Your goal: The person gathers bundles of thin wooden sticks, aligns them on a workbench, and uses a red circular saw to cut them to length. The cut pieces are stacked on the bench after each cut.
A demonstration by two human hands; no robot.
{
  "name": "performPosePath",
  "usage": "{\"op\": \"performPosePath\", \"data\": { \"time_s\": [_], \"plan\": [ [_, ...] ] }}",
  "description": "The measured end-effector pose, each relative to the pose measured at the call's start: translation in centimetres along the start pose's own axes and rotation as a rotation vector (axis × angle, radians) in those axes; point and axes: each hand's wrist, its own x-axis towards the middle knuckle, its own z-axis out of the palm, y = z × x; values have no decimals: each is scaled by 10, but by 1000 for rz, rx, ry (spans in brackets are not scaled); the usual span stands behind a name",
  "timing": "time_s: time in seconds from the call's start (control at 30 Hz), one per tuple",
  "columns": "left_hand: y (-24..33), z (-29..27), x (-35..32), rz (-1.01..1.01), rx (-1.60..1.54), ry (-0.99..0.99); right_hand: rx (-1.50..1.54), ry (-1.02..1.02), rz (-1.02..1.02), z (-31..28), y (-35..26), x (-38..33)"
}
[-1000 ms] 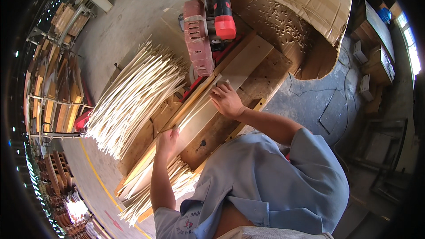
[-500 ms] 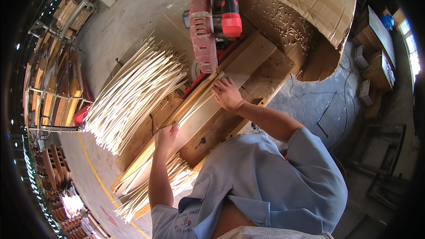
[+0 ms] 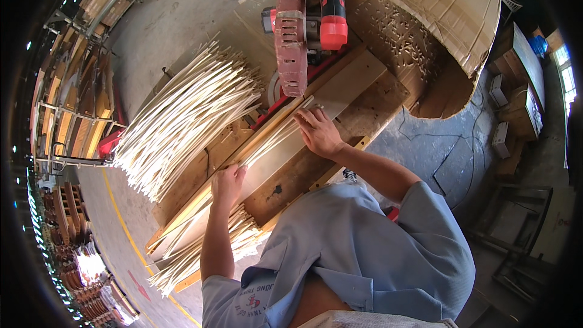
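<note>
Several thin pale wooden rods [image 3: 276, 137] lie along the wooden fence of a saw bench. My left hand [image 3: 227, 186] is closed round them toward their lower left part. My right hand [image 3: 320, 133] has its fingers bent over their upper end, close to the saw; its thumb is mostly hidden. Just beyond the right fingertips stands a red miter saw [image 3: 291, 42] with a dusty slotted guard and a black-and-red handle [image 3: 332, 9]. A large bundle of similar rods [image 3: 188, 121] lies left of the fence. More rods [image 3: 243, 234] lie below my left forearm.
A big cardboard box [image 3: 437, 18] behind the saw holds many short cut pieces [image 3: 398, 30]. Racks of wooden parts [image 3: 76, 112] stand at the far left. Cables [image 3: 446, 136] lie on the floor at right, near wooden cabinets [image 3: 516, 91].
The whole view has shifted slightly. My right fingers look a little straighter over the rod ends. My left hand keeps its hold, and the saw stays raised in about the same pose.
</note>
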Motion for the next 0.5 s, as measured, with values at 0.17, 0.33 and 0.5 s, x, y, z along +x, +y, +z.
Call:
{"op": "performPosePath", "data": {
  "time_s": [0.17, 0.33, 0.5],
  "plan": [
    [1, -3, 0, -7, 41, -12, -56, -23, -7, 3, 0, -1],
    [2, -2, -3, -18, 49, 13, -44, -42, -14, 8, 0, -5],
    [1, -7, -4, -14, 71, 12, 27, -53, -36, 5, 0, -6]
  ]
}}
